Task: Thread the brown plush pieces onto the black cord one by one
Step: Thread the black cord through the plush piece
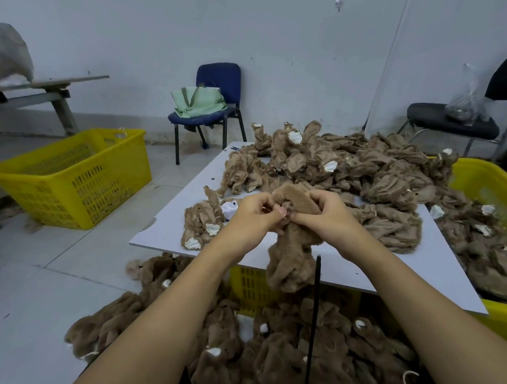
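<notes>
Pinching at the top edge of one brown plush piece (292, 248), both hands meet over the near edge of the table (166, 224): left hand (252, 216) w/ thumb and forefinger closed tight on a fold of the fur, right hand (324, 215) curled round the fabric just beside it, fingertips nearly touching the left thumb. Looks like they're working open a small gap or seam, prob. the spot the cord must pass thru; the gap itself is too small to make out. Rest of the piece hangs loose below the hands, which keeps its weight off the bit being worked. The black cord (313, 317) stands up stiffly just under the right wrist, its tip near the dangling fur but apart from both hands, not yet in the piece as far as I can tell; it runs down into a heap of plush pieces (283, 359) at the person's lap, likely the ones already strung. Unthreaded stock sits in a big pile (361, 169) across the table, within reach. A yellow basket (71, 176) stands on the floor at left, a blue chair (213, 106) w/ a green bag (197, 102) behind.
</notes>
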